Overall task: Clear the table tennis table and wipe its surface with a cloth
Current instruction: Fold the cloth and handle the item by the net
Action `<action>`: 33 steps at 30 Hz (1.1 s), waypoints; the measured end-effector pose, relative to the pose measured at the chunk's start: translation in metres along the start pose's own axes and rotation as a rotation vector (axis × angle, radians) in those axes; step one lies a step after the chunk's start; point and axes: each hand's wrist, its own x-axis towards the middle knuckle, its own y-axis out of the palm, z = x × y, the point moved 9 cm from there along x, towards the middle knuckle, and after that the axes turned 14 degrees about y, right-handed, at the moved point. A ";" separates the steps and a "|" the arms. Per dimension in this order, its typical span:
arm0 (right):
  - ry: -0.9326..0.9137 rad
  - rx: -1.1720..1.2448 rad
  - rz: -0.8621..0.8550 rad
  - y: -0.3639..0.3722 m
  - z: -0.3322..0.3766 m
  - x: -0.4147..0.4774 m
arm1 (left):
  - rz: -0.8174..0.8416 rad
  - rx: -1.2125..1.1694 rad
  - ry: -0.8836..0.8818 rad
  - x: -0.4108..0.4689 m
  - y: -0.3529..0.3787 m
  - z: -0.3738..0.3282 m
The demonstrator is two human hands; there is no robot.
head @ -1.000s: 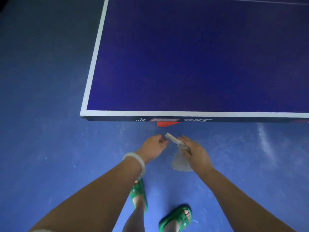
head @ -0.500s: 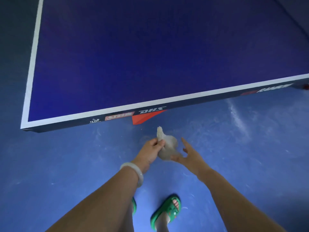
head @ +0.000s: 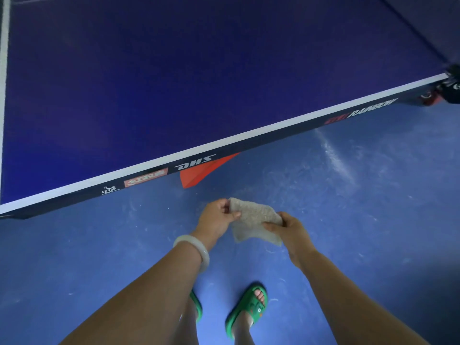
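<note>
Two corners of the cloth point(head: 254, 221) are being pinched, one by the left hand point(head: 216, 216), one by the right hand point(head: 286, 226), just short of the table point(head: 174, 83); being limp and light, it is probably best gripped bunched.

DHS, RAINBOW, both on table edge point(head: 273, 136)

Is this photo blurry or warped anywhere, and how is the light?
Head view: dim, bluish light, darker toward the corners; the white edge of the table tennis table runs slanted; the dark fitting at its far right corner is smeared; the cloth, pinched by left hand and right hand, looks sharp; pale floor streaks may be glare or scuffs.
</note>
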 end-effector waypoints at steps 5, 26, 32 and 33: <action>-0.441 -0.554 -0.280 0.007 0.038 -0.016 | 0.069 0.119 0.037 0.002 0.011 -0.010; -0.029 0.116 0.255 0.039 -0.013 -0.012 | 0.010 0.542 0.350 -0.019 0.000 -0.004; -0.019 0.458 0.526 0.064 0.016 -0.022 | 0.184 0.498 0.565 -0.013 0.067 -0.022; -0.010 0.491 0.539 0.063 0.017 -0.020 | 0.251 0.509 0.544 -0.007 0.074 -0.016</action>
